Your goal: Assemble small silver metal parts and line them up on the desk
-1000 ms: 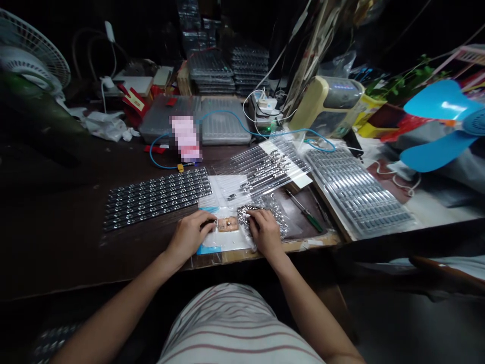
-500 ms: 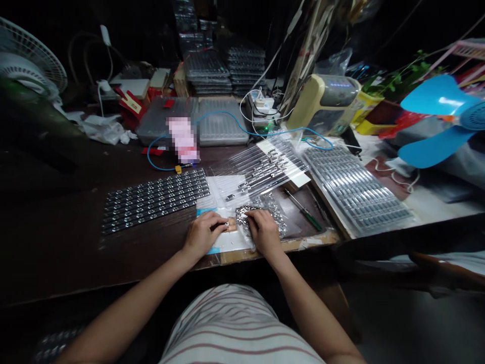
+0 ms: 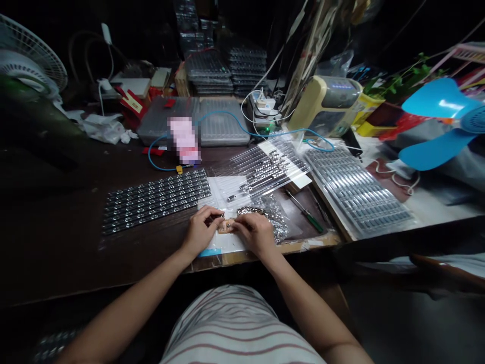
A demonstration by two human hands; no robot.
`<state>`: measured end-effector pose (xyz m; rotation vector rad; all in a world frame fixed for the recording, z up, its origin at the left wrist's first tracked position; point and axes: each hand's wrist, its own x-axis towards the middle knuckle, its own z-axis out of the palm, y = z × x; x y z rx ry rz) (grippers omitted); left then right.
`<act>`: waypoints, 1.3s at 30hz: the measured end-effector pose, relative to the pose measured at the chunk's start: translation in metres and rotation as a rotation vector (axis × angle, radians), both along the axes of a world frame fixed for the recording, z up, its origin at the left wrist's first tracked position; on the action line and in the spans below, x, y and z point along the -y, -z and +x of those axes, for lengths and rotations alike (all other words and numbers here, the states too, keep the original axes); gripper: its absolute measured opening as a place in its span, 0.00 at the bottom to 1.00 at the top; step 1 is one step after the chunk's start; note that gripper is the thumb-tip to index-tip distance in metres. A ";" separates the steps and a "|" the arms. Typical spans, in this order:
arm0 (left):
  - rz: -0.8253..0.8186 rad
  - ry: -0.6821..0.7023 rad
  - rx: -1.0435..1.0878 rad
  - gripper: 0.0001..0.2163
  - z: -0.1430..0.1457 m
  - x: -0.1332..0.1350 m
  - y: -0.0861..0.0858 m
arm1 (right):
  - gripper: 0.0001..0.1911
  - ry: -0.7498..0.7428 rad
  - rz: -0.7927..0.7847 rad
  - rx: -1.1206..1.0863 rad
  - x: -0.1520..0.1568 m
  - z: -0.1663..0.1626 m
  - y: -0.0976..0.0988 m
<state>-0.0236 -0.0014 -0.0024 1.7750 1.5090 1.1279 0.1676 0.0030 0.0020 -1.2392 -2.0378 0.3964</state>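
My left hand (image 3: pixel 200 230) and my right hand (image 3: pixel 254 233) meet over a small brown block (image 3: pixel 226 226) lying on a white sheet (image 3: pixel 224 242) at the table's near edge. Both hands have their fingers curled and pinched at the block; what sits between the fingertips is too small to name. A heap of small shiny metal parts (image 3: pixel 272 212) lies just right of my right hand. A flat bundle of dark strips (image 3: pixel 155 200) lies left of my left hand. Clear plastic tubes (image 3: pixel 265 169) lie fanned out behind the hands.
A green-handled screwdriver (image 3: pixel 305 211) lies right of the heap. A large tray of parts (image 3: pixel 356 192) fills the right side. Grey lidded cases (image 3: pixel 212 124), a blue cable (image 3: pixel 235 124), a cream device (image 3: pixel 326 103), stacked trays and two fans crowd the back.
My right hand has moved left off the metal heap and onto the brown block. My left hand has stayed at the block's left end, shifting slightly.
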 end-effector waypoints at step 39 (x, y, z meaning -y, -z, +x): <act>0.064 0.142 -0.080 0.04 0.019 -0.002 -0.004 | 0.06 0.115 0.050 0.121 -0.004 0.018 0.014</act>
